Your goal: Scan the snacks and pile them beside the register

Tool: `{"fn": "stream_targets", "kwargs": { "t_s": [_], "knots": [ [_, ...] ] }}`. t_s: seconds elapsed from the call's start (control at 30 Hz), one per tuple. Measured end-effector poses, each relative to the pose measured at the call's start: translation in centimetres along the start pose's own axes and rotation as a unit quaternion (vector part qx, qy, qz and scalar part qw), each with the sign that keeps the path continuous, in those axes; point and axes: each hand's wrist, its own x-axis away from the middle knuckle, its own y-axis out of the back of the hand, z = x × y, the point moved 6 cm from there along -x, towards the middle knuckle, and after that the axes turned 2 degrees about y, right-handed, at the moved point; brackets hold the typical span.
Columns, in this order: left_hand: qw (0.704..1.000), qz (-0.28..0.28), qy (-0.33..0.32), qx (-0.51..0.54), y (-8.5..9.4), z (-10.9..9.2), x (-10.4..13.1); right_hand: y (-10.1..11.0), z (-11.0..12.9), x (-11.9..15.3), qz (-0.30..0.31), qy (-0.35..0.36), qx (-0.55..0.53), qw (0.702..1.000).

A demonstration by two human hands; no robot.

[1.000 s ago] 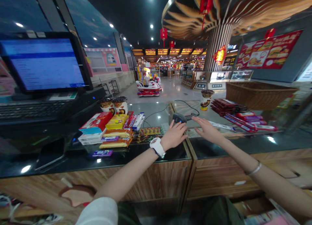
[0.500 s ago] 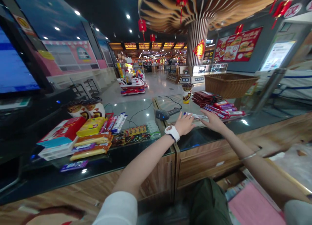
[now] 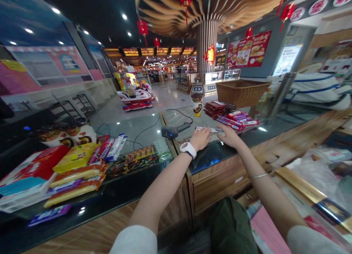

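White-and-blue candy rolls (image 3: 211, 130) lie on the glass counter, partly covered by my fingers. My left hand (image 3: 200, 138), with a white watch at its wrist, grips their left end with the fingers over the top. At the right end, my right hand (image 3: 228, 135) has its thumb and fingers against the rolls. Just beyond my right hand are red candy rolls (image 3: 229, 122) marked mentos, with purple ones among them. Behind these sits a stack of dark red packets (image 3: 216, 110). To the left of my left hand rests a black barcode scanner (image 3: 176, 130).
A snack cup (image 3: 197, 104) and a wicker basket (image 3: 242, 92) stand at the back. On the left are yellow-and-orange snack packs (image 3: 77, 184), a yellow box (image 3: 75, 157), a red box (image 3: 33, 166), more cups (image 3: 82, 133) and a purple bar (image 3: 49, 214). Below right is an open drawer (image 3: 266, 228).
The view has turned to the right, so the counter goods appear further left. Both hands stay at the candy rolls, my right hand slightly closer to my left.
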Motion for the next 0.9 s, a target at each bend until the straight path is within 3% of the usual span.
{"fn": "stream_targets", "kwargs": {
  "t_s": [0.2,0.43,0.7,0.9],
  "knots": [
    [1.000,0.019,0.001,0.013,-0.5,0.5,-0.1,-0.2,0.8,0.0,0.034,-0.008,0.011,0.999],
    [0.999,0.030,0.014,0.015,-0.6,0.7,-0.2,0.9,1.4,-0.2,0.039,0.029,-0.054,0.997],
    [0.999,0.018,0.009,0.025,0.1,0.4,-0.1,1.5,2.2,-0.1,0.020,0.054,-0.129,0.990],
    [0.999,-0.031,-0.027,0.023,1.8,0.2,0.5,2.7,3.0,0.2,-0.026,0.090,-0.130,0.987]
  ]
}}
